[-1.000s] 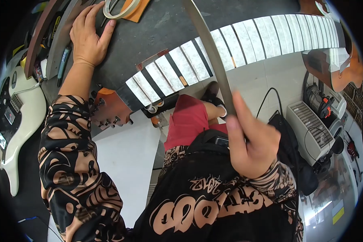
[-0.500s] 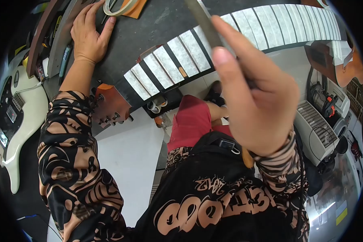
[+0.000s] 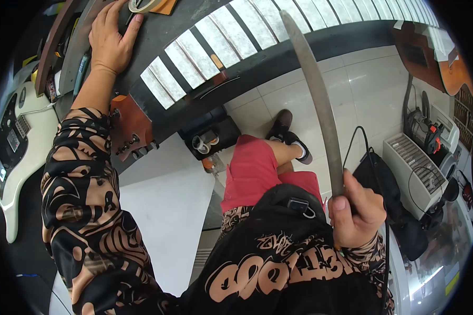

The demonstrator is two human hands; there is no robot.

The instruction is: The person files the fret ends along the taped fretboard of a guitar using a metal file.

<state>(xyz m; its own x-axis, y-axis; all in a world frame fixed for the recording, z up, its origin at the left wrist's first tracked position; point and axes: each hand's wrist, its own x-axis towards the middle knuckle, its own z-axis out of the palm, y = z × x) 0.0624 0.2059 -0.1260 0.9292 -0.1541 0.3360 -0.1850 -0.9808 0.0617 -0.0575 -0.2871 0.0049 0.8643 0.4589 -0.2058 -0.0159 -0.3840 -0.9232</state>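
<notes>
My right hand (image 3: 358,214) is wrapped around the lower end of a long, slim metal file (image 3: 320,100). The file points up and away from me, its tip overlapping the guitar neck (image 3: 223,39) in view. Strips of pale tape cover the fretboard between the dark fret lines, and a small tan piece (image 3: 217,61) lies on one of them. Beyond the headstock (image 3: 129,126), my left hand (image 3: 110,39) lies on the dark workbench (image 3: 165,23) with thumb and fingers apart. A roll of tape (image 3: 143,5) is just past its fingertips.
A white electric guitar body (image 3: 34,152) lies at the left. Below the bench stands a dark box (image 3: 210,136) with cups on it. At the right are a grey slotted case (image 3: 412,173), a black bag (image 3: 402,210) and an orange-brown guitar (image 3: 457,73).
My right hand has drawn back toward my body and down with the file, away from the neck. My left hand stays on the bench. The view has shifted slightly.
</notes>
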